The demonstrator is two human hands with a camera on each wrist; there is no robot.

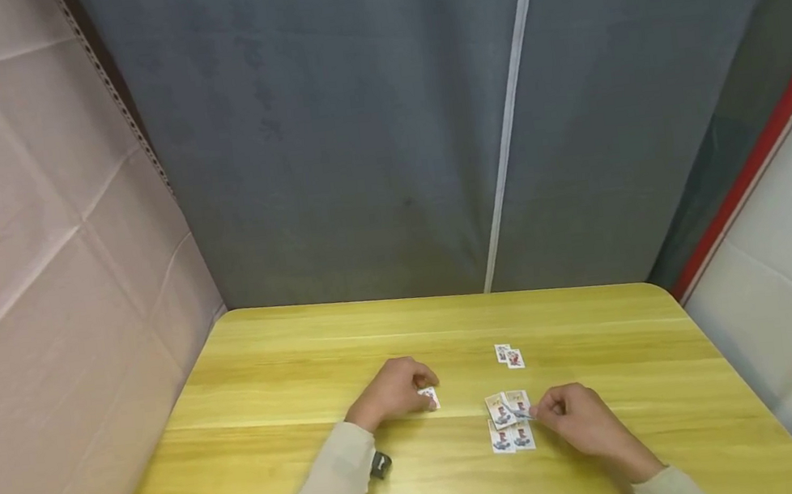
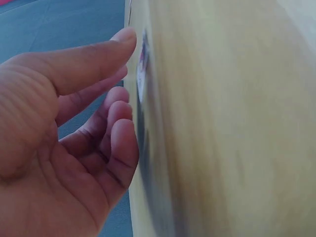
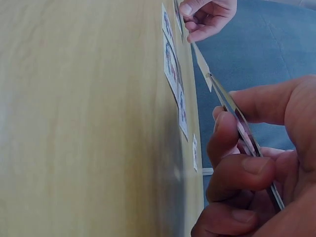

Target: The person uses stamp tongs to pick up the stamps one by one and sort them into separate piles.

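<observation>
Two hands work over small white printed paper stickers on the yellow wooden table (image 1: 273,391): the right hand (image 1: 580,417) pinches thin metal tweezers (image 3: 244,133), which grip one sticker (image 3: 201,61) by its edge so it lifts off the cluster of stickers (image 1: 510,421). The left hand (image 1: 393,390), fingers curled, pins a single sticker (image 1: 429,398) flat with its thumb.
</observation>
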